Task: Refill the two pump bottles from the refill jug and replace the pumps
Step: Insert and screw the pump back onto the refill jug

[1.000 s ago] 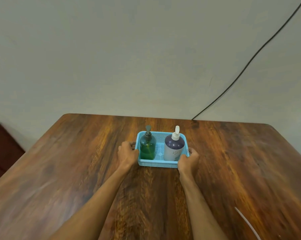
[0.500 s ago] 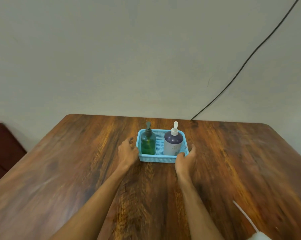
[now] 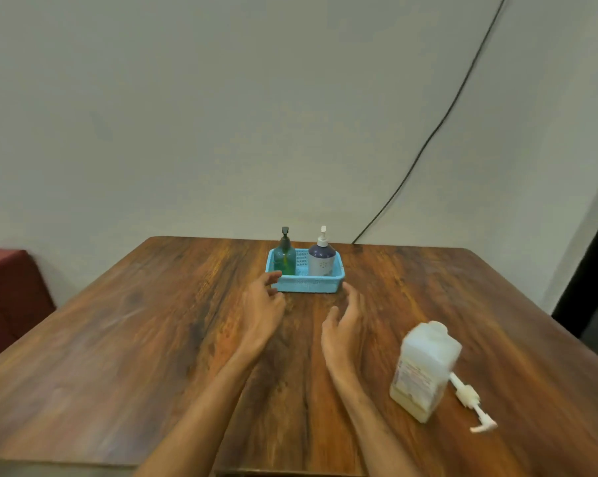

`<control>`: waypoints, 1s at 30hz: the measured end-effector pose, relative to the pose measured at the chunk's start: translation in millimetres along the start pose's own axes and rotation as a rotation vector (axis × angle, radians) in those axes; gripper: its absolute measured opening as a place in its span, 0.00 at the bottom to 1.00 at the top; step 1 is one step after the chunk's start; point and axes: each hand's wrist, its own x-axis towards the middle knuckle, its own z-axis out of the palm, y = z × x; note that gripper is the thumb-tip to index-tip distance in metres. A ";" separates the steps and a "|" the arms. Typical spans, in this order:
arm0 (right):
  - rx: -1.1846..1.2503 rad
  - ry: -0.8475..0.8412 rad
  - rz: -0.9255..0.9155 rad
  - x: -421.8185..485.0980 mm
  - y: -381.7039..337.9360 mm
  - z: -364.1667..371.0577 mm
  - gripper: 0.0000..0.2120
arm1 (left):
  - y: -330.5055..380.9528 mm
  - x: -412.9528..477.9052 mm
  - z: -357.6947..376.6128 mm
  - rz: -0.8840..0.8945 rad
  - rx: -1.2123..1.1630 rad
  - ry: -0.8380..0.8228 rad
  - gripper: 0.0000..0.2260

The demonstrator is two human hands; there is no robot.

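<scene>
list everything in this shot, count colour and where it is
table: one, brown wood, fills the lower view
basket: one, light blue, far middle of the table
green bottle: one, dark pump on, left in the basket
purple bottle: one, white pump on, right in the basket
jug: one, whitish, near right of the table
loose pump: one, white, lying at the jug's right
cable: one, black, down the wall
seat: one, dark red, far left
left hand: open, by the basket's front left corner
right hand: open, before the basket's right end
</scene>
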 end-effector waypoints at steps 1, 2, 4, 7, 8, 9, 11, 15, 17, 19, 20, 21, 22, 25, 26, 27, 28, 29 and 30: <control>0.015 -0.024 -0.037 -15.1 -7.4 -13.3 0.23 | 7.9 -17.6 -3.0 0.009 -0.009 -0.007 0.20; 0.027 -0.040 -0.081 -30.4 -13.1 -28.0 0.23 | 16.3 -37.0 -4.8 0.027 -0.026 -0.010 0.21; 0.026 -0.047 -0.154 -53.0 -18.3 -52.8 0.23 | 30.5 -73.1 -7.1 0.082 -0.071 -0.004 0.22; -0.020 -0.048 -0.212 -81.0 -17.9 -90.0 0.23 | 45.9 -127.2 -10.0 0.129 -0.123 -0.025 0.21; -0.028 -0.055 -0.224 -89.3 -16.7 -102.3 0.23 | 48.6 -143.5 -8.8 0.142 -0.144 -0.040 0.21; -0.032 -0.055 -0.236 -95.5 -14.9 -113.6 0.23 | 50.4 -156.9 -6.7 0.151 -0.165 -0.050 0.20; -0.021 -0.032 -0.241 -106.1 -12.5 -139.3 0.21 | 53.3 -180.9 -0.8 0.159 -0.181 -0.075 0.20; 0.002 0.036 -0.197 -112.0 4.8 -181.3 0.18 | 50.4 -210.7 22.0 0.150 -0.145 -0.131 0.19; 0.020 0.070 -0.134 -107.9 14.6 -199.3 0.17 | 51.5 -217.3 33.9 0.148 -0.123 -0.154 0.20; 0.003 0.127 -0.069 -100.0 24.9 -214.7 0.17 | 55.5 -219.1 44.6 0.153 -0.093 -0.170 0.23; -0.023 0.155 -0.040 -94.6 32.7 -221.1 0.18 | 57.7 -219.1 50.5 0.155 -0.081 -0.182 0.25; -0.054 0.171 -0.016 -88.8 40.6 -226.0 0.18 | 59.7 -218.4 56.0 0.157 -0.072 -0.198 0.27; -0.087 0.177 0.011 -82.4 50.0 -229.8 0.18 | 60.8 -216.5 63.1 0.157 -0.067 -0.216 0.29; -0.168 0.133 0.098 -65.6 71.8 -235.8 0.19 | 63.0 -210.4 83.6 0.129 -0.066 -0.269 0.37; -0.201 0.118 0.119 -60.3 76.7 -236.8 0.19 | 63.6 -208.3 90.2 0.121 -0.070 -0.275 0.40; -0.237 0.101 0.132 -55.4 81.5 -237.4 0.20 | 64.3 -206.1 96.4 0.117 -0.076 -0.276 0.42; -0.274 0.084 0.140 -50.8 86.2 -237.8 0.20 | 65.1 -204.3 102.1 0.118 -0.083 -0.273 0.43; -0.306 0.063 0.148 -47.1 91.3 -237.7 0.21 | 65.7 -202.7 106.7 0.117 -0.091 -0.271 0.44; -0.334 0.040 0.162 -42.8 97.7 -237.1 0.21 | 66.2 -200.8 112.0 0.118 -0.099 -0.273 0.45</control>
